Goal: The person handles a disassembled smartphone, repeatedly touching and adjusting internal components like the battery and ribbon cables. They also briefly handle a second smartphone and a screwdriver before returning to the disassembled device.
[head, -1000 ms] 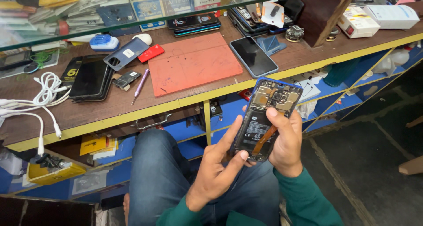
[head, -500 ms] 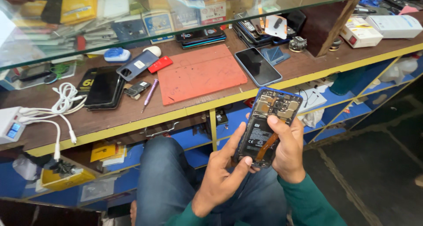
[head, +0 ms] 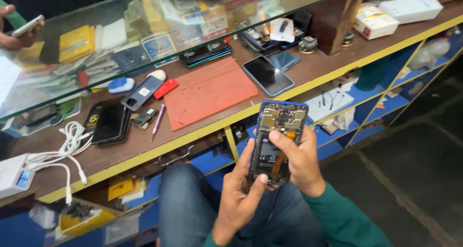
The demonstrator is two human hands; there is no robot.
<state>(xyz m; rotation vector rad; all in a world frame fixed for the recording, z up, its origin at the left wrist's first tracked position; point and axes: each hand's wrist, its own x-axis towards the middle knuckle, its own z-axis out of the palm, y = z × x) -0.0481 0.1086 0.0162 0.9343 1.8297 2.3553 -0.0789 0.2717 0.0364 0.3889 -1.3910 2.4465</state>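
I hold an opened smartphone (head: 278, 131) over my lap, its back cover off so the circuit board, black battery and an orange ribbon cable show. My left hand (head: 239, 191) grips the phone's lower left edge, thumb on the bottom corner. My right hand (head: 300, 161) wraps the right side, with its thumb pressed on the board near the middle. Both arms wear green sleeves. In front of me, an orange work mat (head: 208, 91) lies on the wooden bench (head: 144, 146).
On the bench lie a dark tablet-like phone (head: 267, 75), a stack of black phones (head: 110, 124), a purple pen tool (head: 157, 121), a red small case (head: 166, 88) and white charger cables (head: 62, 153). A glass counter top (head: 120, 30) stands behind. Another person's hand (head: 17, 32) holds a phone far left.
The view has shifted slightly; the phone stays in both hands. My right thumb has moved down onto the middle of the board.
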